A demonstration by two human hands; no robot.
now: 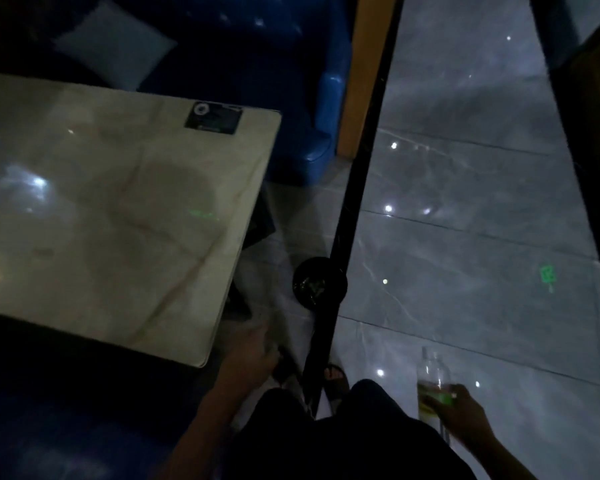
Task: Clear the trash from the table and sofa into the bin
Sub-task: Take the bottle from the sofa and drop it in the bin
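Gripping a clear bottle (green label, unreadable), right hand, left hand loose, empty.

The person wears dark, loose shorts or trousers and dark open-toed sandals. Both forearms are bare, with no sleeves, and the hands are gloveless.

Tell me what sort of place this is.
Probably a karaoke or lounge room: dim, with light specks scattered over glossy floor tiles, a blue padded sofa beside a marble-look table, and a glass bottle in the right hand.
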